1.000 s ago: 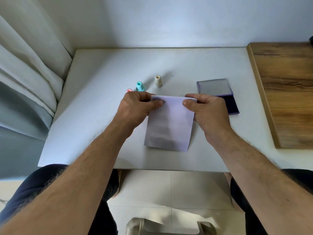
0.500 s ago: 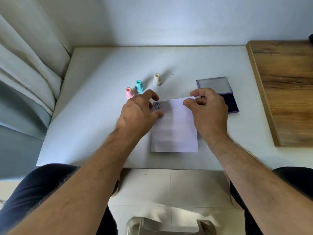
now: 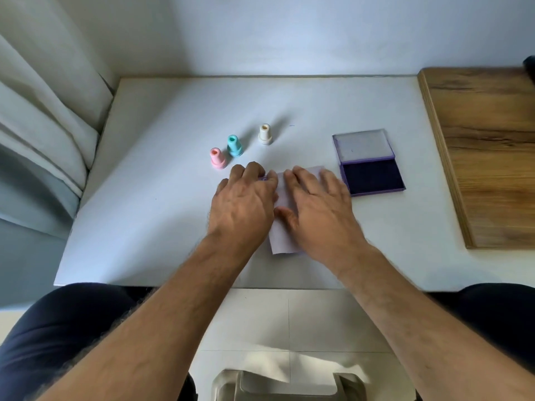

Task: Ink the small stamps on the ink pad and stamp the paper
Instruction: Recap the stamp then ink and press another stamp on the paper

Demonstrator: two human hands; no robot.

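Observation:
A small white paper (image 3: 282,240) lies flat on the white table (image 3: 162,215), mostly hidden under both hands. My left hand (image 3: 243,204) rests palm down on its left part, fingers spread. My right hand (image 3: 315,206) presses flat on its right part. A purple stamp mark peeks out between my left fingers. Three small stamps stand upright behind the paper: pink (image 3: 217,158), teal (image 3: 234,145) and cream (image 3: 265,134). The purple ink pad (image 3: 372,176) lies open to the right, its lid (image 3: 363,146) folded back.
A wooden board (image 3: 486,157) lies along the table's right side. A curtain (image 3: 43,117) hangs at the left edge and a wall stands behind. My knees and a stool (image 3: 289,386) show below the table's front edge.
The paper was held up by its top corners, then laid down flat. Both hands have let go and now press on it with open palms.

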